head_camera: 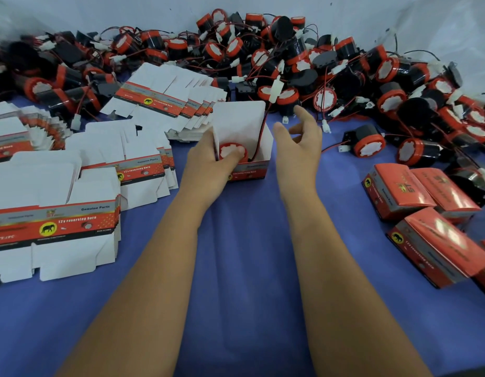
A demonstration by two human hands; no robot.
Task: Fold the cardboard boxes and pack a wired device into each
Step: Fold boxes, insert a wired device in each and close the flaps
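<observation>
one wired device [232, 151] inside the open cardboard box [259, 159], lid flap upright

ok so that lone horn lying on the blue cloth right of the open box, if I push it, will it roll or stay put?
The lone horn lies on its side with a round red rim, so it would probably roll a little. Its black bracket and trailing wire with the white plug would likely stop it soon. The blue cloth looks soft, so sliding seems unlikely.
</observation>
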